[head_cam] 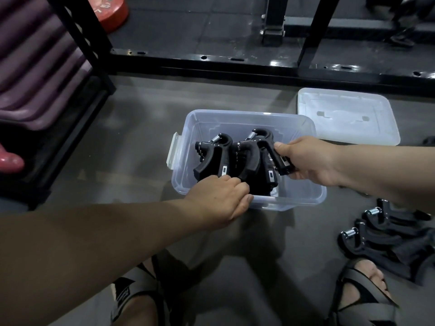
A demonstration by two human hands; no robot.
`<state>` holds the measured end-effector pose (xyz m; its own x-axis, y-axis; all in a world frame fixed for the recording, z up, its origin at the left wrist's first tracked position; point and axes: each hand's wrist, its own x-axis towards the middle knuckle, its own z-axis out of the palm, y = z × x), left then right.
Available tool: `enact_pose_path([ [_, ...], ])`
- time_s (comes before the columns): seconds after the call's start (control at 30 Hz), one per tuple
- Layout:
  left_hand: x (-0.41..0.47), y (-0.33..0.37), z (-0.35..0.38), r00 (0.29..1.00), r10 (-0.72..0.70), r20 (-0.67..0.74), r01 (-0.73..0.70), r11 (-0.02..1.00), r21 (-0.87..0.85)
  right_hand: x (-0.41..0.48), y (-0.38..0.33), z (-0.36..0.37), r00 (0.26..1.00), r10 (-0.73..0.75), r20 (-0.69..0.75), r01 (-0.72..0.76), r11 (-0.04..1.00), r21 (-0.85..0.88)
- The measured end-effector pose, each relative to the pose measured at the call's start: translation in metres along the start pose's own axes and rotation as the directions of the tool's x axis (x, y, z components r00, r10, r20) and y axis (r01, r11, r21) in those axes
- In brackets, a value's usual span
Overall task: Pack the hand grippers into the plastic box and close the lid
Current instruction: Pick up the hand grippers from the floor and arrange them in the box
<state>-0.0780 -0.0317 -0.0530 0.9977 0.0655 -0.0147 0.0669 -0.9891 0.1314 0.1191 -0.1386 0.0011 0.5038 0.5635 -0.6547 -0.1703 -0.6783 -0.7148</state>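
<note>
1. The right hand point(308, 161) is gripping a hand gripper point(270, 149) by its handle, inside the plastic box point(303, 198) on the floor. Nesting it parallel to the packed grippers point(211, 158) looks wisest.
2. The left hand point(219, 198) is curling over the near rim, apparently steadying the box.
3. The box is looking translucent and thin-walled, the grippers matte black, curved and steel-sprung.
4. The lid point(348, 118) is lying just behind the box, and loose grippers point(386, 234) are waiting on the floor.

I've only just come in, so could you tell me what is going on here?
A person is filling a clear plastic box on the floor. The right hand grips one hand gripper over the box; the left hand curls its fingers at the near rim, against the packed grippers. More loose grippers wait on the floor at the right, and the lid lies off, behind the box.
</note>
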Motion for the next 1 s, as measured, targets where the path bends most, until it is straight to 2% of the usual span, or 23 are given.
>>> enact_pose_path([
  [0.17,0.0,0.0,0.001,1.0,0.003,0.006,-0.003,1.0,0.003,0.005,-0.006,0.005,0.995,0.096,-0.018,-0.095,0.994,0.05],
  [0.23,0.0,0.0,0.001,1.0,-0.001,0.008,0.001,1.0,0.0,0.007,-0.005,0.006,0.997,0.06,-0.053,-0.061,0.998,-0.034],
  [0.27,0.0,0.0,0.001,1.0,-0.003,0.012,0.003,1.0,-0.003,0.009,-0.003,0.006,0.997,0.016,-0.08,-0.027,0.991,-0.133],
  [0.33,-0.001,0.0,0.001,1.0,-0.004,0.014,0.004,1.0,-0.007,0.011,-0.002,0.003,0.993,-0.066,-0.095,0.029,0.936,-0.35],
  [0.4,-0.001,0.0,0.001,1.0,-0.001,0.005,0.001,1.0,-0.006,0.013,-0.003,0.002,0.993,-0.089,-0.072,0.044,0.875,-0.482],
  [0.53,0.0,0.001,-0.001,1.0,0.009,0.001,-0.009,1.0,-0.014,0.016,-0.008,0.006,0.991,-0.123,-0.046,0.065,0.762,-0.644],
  [0.67,0.0,0.001,-0.002,1.0,0.013,-0.009,-0.013,1.0,-0.008,0.021,-0.01,0.017,0.984,-0.178,0.009,0.111,0.574,-0.811],
  [0.73,0.0,0.001,-0.001,1.0,0.012,-0.006,-0.012,1.0,0.0,0.021,-0.014,0.021,0.974,-0.224,0.024,0.141,0.524,-0.84],
  [0.8,0.0,0.001,-0.001,1.0,0.013,-0.013,-0.013,1.0,0.008,0.02,-0.019,0.022,0.958,-0.287,0.005,0.169,0.55,-0.818],
  [0.9,-0.001,0.0,-0.002,1.0,0.011,-0.008,-0.011,1.0,0.017,0.018,-0.024,0.025,0.936,-0.349,-0.05,0.205,0.655,-0.727],
  [1.0,-0.002,-0.001,-0.004,0.999,-0.001,-0.046,0.001,1.0,-0.003,0.021,-0.021,0.039,0.915,-0.399,-0.059,0.259,0.693,-0.673],
])
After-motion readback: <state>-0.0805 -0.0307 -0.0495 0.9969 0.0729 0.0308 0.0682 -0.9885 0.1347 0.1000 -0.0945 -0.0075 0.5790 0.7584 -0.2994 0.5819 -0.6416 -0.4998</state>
